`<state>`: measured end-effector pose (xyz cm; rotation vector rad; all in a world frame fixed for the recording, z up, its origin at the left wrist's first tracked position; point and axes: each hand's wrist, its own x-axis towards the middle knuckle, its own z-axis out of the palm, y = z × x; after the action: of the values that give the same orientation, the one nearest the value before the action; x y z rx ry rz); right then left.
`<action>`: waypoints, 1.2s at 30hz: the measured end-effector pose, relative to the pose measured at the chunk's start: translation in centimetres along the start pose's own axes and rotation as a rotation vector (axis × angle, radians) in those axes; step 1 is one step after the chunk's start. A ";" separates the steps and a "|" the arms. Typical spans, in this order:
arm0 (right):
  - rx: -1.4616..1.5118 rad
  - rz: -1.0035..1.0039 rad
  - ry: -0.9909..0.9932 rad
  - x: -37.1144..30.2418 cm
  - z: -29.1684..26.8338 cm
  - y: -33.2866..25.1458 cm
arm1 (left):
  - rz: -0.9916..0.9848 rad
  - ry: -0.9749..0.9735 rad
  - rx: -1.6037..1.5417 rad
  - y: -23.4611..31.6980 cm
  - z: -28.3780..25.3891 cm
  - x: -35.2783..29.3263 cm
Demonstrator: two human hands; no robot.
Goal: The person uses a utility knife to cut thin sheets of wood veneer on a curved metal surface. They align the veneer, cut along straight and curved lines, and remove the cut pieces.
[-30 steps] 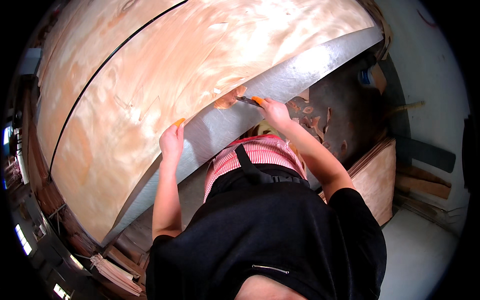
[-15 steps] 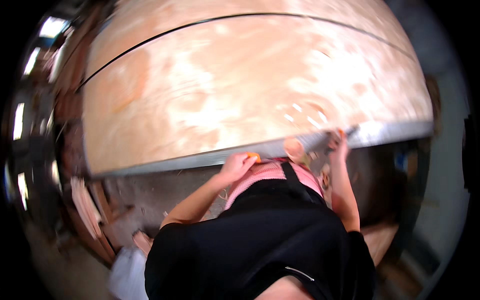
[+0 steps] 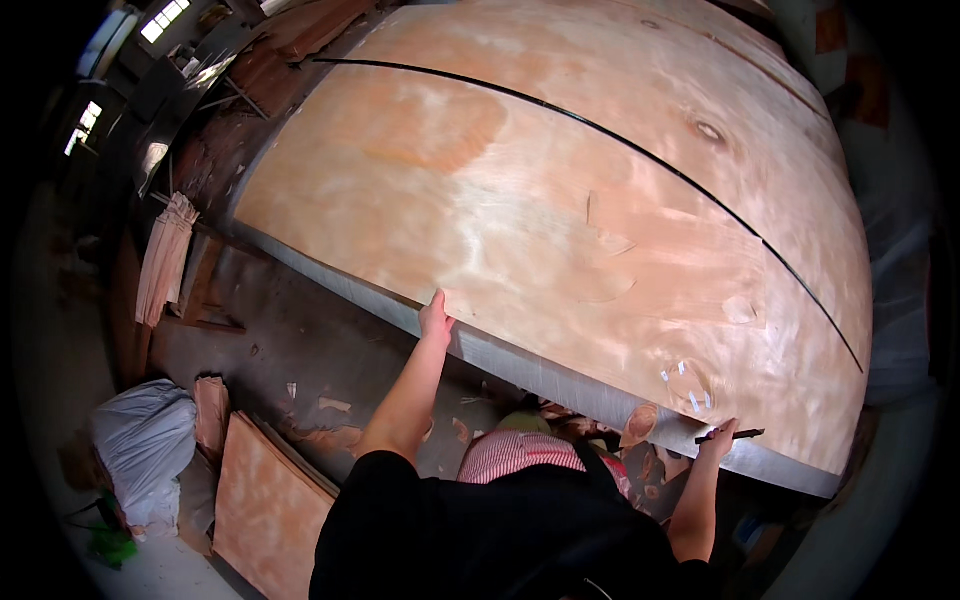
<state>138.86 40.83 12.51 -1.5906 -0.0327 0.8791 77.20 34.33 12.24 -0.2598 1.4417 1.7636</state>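
A broad sheet of wood veneer (image 3: 540,240) covers the metal-edged table (image 3: 560,385) in front of me. At its near edge my left hand (image 3: 436,318) is closed on the sheet, thumb uppermost. Farther right, my right hand (image 3: 714,446) is closed round a slim dark knife-like tool (image 3: 740,435), held over the table's metal edge. Close by, short pale strips (image 3: 693,400) lie round a knot-like oval on the veneer. A loose oval veneer scrap (image 3: 638,426) sits on the metal edge between my hands.
A long thin black strip (image 3: 590,120) crosses the sheet. Veneer offcuts (image 3: 335,405) litter the floor. Stacked wood sheets (image 3: 265,500), a grey-white plastic bag (image 3: 148,440) and a bundle of veneer strips (image 3: 167,260) stand at left.
My view has turned, so the table edge now slopes down to the right. My left hand has shifted left along it; the orange bit formerly at its fingers no longer shows.
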 end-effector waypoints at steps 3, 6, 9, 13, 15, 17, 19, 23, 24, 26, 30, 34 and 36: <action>-0.006 -0.029 -0.057 1.0 -0.4 0.0 | -0.022 -0.059 -0.086 0.1 0.3 -0.5; 0.001 0.018 -0.052 2.7 -0.2 1.1 | -0.022 -0.132 -0.087 0.3 0.0 0.1; 0.005 -0.033 -0.089 3.6 -1.0 0.5 | -0.052 -0.182 -0.104 0.3 0.5 -1.0; -0.019 -0.104 0.016 1.3 -0.4 -0.5 | -0.043 -0.131 -0.058 -0.3 -2.7 -1.8; 0.006 -0.068 -0.045 0.8 0.0 -0.5 | -0.036 -0.119 -0.037 -0.4 -4.1 -2.8; -0.064 -0.039 -0.034 -0.8 0.6 -1.3 | -0.105 -0.089 0.012 0.5 -4.4 -2.0; -0.107 0.003 0.020 -1.5 -0.1 -1.9 | -0.154 -0.033 0.071 -0.1 -5.5 -3.0; -0.168 0.011 -0.018 -1.5 -1.4 -1.7 | -0.174 0.086 0.128 1.5 -6.6 -5.9; -0.217 -0.002 -0.021 -1.1 -1.3 -1.3 | -0.185 0.102 0.137 1.8 -6.8 -6.3; -0.324 -0.034 -0.002 0.0 -2.7 -1.3 | -0.168 0.096 0.188 2.1 -6.6 -6.9; -0.753 -0.005 -0.151 -2.5 -3.4 -5.9 | -0.344 0.067 0.415 3.3 -5.9 -8.9; -0.653 0.034 -0.443 -2.5 1.0 -5.2 | -0.629 -0.188 1.031 4.3 -2.9 -11.0; -0.737 -0.013 -0.560 -3.5 7.1 -4.3 | -0.660 -0.282 1.247 3.9 -1.3 -10.7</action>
<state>134.44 46.06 18.32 -1.9422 -0.8442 1.3756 80.91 28.31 21.21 0.1699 1.6940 0.2016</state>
